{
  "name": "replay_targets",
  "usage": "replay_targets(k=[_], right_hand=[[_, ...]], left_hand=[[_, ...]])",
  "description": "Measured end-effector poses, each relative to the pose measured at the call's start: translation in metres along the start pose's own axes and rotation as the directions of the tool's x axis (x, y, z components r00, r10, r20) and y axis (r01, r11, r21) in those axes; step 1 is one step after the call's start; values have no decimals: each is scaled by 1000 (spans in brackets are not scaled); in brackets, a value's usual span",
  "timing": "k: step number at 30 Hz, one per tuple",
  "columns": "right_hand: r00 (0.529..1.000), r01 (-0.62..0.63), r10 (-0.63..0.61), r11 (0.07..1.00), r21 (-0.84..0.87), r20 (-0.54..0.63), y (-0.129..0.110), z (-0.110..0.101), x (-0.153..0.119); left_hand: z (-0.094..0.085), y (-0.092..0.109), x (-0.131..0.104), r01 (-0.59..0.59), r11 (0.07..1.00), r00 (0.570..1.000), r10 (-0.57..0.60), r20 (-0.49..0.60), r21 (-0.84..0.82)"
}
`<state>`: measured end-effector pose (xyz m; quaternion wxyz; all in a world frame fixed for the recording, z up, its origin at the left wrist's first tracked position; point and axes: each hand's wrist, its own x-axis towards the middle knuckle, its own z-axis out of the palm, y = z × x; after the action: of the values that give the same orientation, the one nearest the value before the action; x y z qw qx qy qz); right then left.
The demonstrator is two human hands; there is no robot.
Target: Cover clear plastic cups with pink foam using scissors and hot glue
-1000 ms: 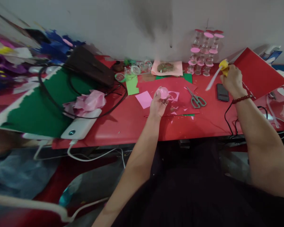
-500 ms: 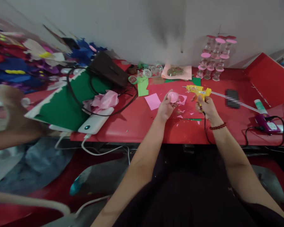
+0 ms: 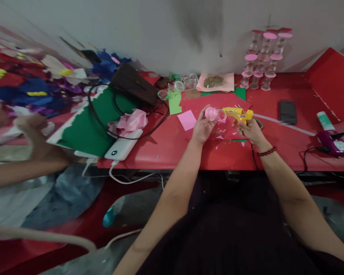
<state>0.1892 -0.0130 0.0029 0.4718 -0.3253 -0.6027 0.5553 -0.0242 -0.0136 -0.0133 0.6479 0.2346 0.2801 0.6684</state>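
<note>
My left hand (image 3: 202, 128) holds up a shiny, round pink piece (image 3: 211, 113), closed around it from below; it looks like clear plastic over pink paper, but I cannot tell for certain. In my right hand (image 3: 250, 130) is a yellow hot glue gun (image 3: 235, 112), its nozzle pointing left and right at the edge of the pink piece. Whether the tip touches it is too small to tell. Beneath the hands lies a red sheet (image 3: 195, 131) with pink paper scraps. A pink paper square (image 3: 187, 120) and a light green paper (image 3: 175, 104) lie to the left.
Clear cups joined with pink discs (image 3: 258, 61) stand at the back right. A dark phone-like object (image 3: 287, 112) and a purple power adapter (image 3: 334, 143) are on the right. At left are a green board (image 3: 86, 126), a white power bank (image 3: 123, 147) and another person's hand (image 3: 34, 130).
The glue gun's nozzle has come down and left to the pink piece, where before there was a gap. The whole view has shifted slightly.
</note>
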Motion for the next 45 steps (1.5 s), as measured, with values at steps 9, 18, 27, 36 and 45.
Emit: replay_targets(k=[9,18,27,36,45], right_hand=[[998,-6,10,998,-63,65,-1,0,-3],[999,-5,8,998,-64,45,4,1,-1],[998,-42,42,999,-5,44,11,-1,2],[999,-40,39,999,8,37,11,-1,2],[998,-54,53,998,21,25,9,0,1]], left_hand=[[2,0,-2,12,1000,1000,-12,-11,-21],[6,2,-5,61,997,997,-62,-42,-37],[5,2,-4,72,997,997,-72,-37,-5],[6,3,-6,89,996,994,-90,-63,-23],[5,3,-7,56,998,998,-55,-15,40]])
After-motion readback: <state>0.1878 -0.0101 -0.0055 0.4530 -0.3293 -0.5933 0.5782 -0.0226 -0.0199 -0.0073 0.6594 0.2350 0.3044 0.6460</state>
